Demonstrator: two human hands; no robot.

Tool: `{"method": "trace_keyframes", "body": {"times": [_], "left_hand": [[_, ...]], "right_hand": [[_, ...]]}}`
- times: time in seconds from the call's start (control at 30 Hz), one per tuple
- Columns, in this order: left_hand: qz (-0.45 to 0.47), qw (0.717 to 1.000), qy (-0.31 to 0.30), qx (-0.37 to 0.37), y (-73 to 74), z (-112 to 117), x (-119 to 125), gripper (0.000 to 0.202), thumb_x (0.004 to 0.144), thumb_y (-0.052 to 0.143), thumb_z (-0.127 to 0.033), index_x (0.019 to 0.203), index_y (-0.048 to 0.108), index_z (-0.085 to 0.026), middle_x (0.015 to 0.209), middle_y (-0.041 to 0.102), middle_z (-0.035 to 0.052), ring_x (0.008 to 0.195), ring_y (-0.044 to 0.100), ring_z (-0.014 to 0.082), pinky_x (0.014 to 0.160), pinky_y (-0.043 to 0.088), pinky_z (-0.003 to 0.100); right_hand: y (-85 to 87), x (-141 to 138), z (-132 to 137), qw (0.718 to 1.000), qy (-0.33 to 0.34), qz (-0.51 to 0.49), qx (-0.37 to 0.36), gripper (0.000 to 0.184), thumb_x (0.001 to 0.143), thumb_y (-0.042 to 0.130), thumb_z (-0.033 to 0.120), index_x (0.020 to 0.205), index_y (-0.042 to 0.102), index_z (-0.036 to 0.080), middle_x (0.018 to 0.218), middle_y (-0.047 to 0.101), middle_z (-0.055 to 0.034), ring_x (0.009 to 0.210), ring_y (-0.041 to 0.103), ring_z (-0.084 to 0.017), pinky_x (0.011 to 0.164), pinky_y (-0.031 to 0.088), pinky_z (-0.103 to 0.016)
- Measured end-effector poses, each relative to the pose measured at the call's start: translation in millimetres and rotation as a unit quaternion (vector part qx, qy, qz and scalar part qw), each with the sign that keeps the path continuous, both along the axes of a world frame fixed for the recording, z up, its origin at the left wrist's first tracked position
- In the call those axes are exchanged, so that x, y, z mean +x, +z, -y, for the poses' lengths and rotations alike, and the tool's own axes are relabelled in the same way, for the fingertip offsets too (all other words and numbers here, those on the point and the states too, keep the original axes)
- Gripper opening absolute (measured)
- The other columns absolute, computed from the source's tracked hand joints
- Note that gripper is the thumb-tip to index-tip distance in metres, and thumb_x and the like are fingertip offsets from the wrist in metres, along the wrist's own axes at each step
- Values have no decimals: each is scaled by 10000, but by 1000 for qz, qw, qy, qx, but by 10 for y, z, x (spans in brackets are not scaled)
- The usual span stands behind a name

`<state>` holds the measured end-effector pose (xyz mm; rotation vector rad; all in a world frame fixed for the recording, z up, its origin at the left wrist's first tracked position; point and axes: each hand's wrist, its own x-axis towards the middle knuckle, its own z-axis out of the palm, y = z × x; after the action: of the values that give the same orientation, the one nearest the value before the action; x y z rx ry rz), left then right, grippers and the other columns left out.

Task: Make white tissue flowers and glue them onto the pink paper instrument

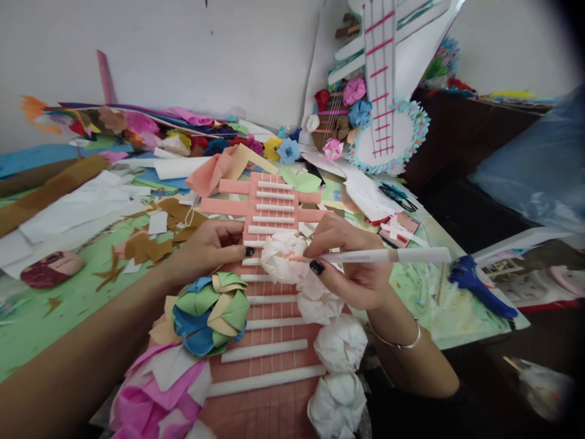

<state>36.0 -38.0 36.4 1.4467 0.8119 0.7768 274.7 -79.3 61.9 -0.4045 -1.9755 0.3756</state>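
paper scraps (150, 247) litter the green bench (91, 299), pale wall (183, 61) at twelve o'clock; left hand (219, 244) pinching the pink guitar (274, 335), right hand (359, 280) gripping a white pen (420, 255).

Soft, muted light on the wall (173, 55); upper right corner blackened; right edge blurred.

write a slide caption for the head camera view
Right hand holds an orange-tipped white marker at a white paper flower; left hand rests against a pink model guitar.
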Motion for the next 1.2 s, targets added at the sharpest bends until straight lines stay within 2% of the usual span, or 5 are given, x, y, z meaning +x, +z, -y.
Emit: {"method": "trace_keyframes", "body": {"times": [0.13, 0.27, 0.43, 0.9, 1.2], "left_hand": [[-9, 1000, 8, 5, -12, -9, -8, 293, 683, 714, -111, 944, 772, -230, 869, 758, -16, 763, 699, 142, 717, 539, 167], [-21, 1000, 2, 12, -7, -10, -11, 270, 694, 709, -135, 945, 767, -213, 909, 759, 1, 770, 702, 159, 723, 548, 194], [-41, 999, 9, 20, 2, -2, -13, 283, 704, 706, -170, 981, 759, -197, 948, 757, 27, 824, 706, 200, 748, 562, 240], [-29, 999, 12, 13, -1, 8, -4, 259, 694, 706, -149, 941, 763, -203, 879, 756, 9, 775, 700, 176, 724, 550, 211], [-39, 999, 9, 23, 25, -10, 3, 243, 688, 709, -186, 924, 766, -202, 877, 753, 15, 775, 695, 174, 697, 539, 195]], "right_hand": [[11, 6, 1, 999, 0, 44, -12, 102, 768, 568, 88, 832, 604, 159, 741, 625, -16, 683, 517, -124, 671, 432, -330], [10, -3, 1, 1000, -9, 6, 2, 126, 763, 573, 80, 840, 604, 174, 746, 626, -10, 688, 516, -127, 681, 437, -336], [4, -19, 7, 1000, -5, 26, 6, 127, 758, 586, 69, 845, 610, 159, 737, 632, -19, 700, 529, -131, 694, 451, -342], [12, -31, 26, 999, -18, 25, 32, 108, 768, 576, 86, 830, 603, 171, 684, 615, -13, 639, 498, -128, 618, 415, -327], [7, -32, 34, 999, -14, 22, 18, 103, 774, 565, 92, 829, 600, 172, 712, 631, -19, 655, 520, -129, 646, 443, -335]]}}
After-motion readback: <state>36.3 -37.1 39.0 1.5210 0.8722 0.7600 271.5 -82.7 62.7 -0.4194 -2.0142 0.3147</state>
